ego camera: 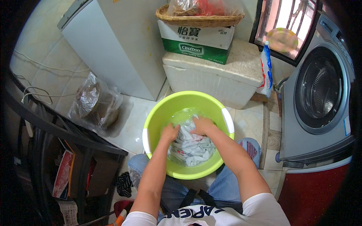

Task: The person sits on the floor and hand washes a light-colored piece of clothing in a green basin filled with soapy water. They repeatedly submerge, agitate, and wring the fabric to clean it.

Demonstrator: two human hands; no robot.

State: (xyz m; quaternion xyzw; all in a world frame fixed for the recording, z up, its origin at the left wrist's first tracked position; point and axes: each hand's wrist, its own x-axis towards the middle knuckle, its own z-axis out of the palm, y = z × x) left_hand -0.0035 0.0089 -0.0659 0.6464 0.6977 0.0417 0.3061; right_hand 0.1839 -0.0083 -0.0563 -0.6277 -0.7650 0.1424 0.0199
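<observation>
A round lime-green plastic basin with white handles stands on the floor between the person's knees. Sudsy water and a wet, pale grey-white cloth garment with small red marks lie inside it. My left hand is at the garment's upper left edge, fingers partly hidden against the cloth. On the garment's upper right rests my right hand, a bit of cloth showing by its fingertips; whether it grips the fabric is not clear.
Beyond the basin is a white foam box bearing a drinking-water carton and a wicker basket. A front-loading washing machine stands at right, near a detergent bag. At left are a plastic-wrapped pot and a black rack.
</observation>
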